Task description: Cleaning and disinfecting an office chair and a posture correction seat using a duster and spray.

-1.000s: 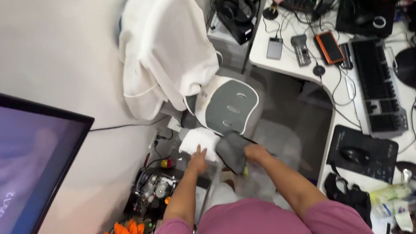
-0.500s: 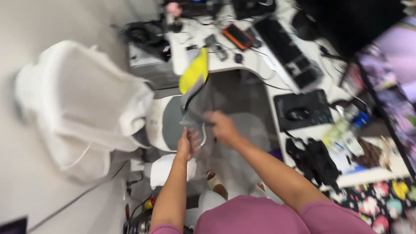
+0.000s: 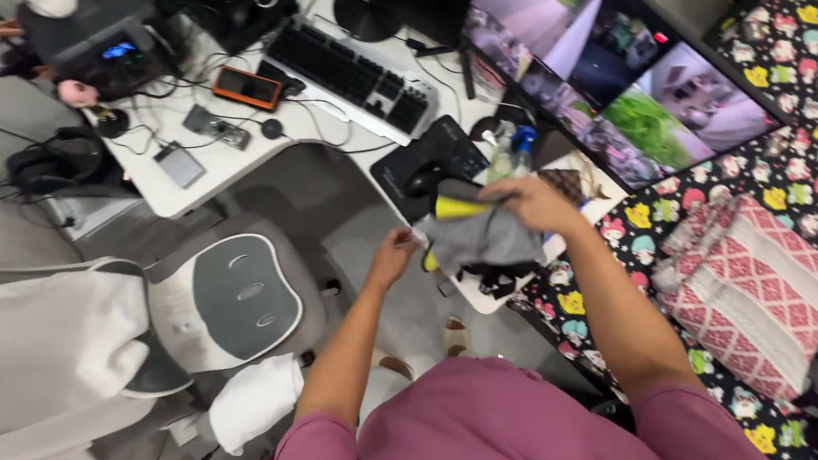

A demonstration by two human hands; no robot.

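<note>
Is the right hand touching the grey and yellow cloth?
Touching. The head view shows the right hand gripping the top of the grey and yellow cloth, its fingers closed over the fabric.

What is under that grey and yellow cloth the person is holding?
Under the grey and yellow cloth, held by the right hand and left hand, lies the white desk's corner with something black. The rest is covered.
</note>
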